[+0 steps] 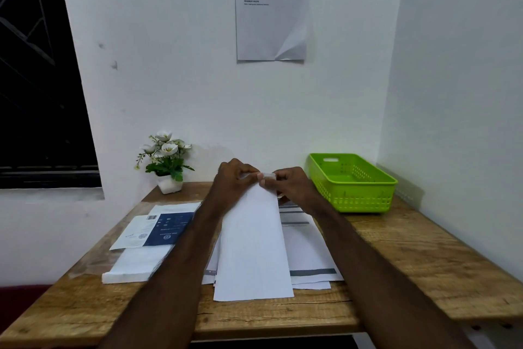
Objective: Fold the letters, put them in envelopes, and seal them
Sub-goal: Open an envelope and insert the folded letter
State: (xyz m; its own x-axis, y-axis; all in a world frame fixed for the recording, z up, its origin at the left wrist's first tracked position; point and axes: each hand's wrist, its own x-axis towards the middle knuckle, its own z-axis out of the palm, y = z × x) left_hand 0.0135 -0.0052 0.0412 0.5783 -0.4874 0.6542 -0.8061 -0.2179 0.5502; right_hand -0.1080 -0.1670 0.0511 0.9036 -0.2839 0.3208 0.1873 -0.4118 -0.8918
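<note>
A long white envelope [252, 247] lies lengthwise on the wooden table [410, 258], its far end raised a little. My left hand [232, 183] and my right hand [293, 184] both pinch that far end, where a thin pale strip [267, 176] shows between the fingers. Printed letters [308, 249] with grey bars lie under and to the right of the envelope. A stack of white envelopes [133, 263] sits to the left, with a blue and white pack [158, 231] on top.
A green plastic basket [351, 181] stands at the back right near the wall corner. A small potted white flower [167, 162] is at the back left. A printed sheet [271, 6] hangs on the wall. The table's front edge is close.
</note>
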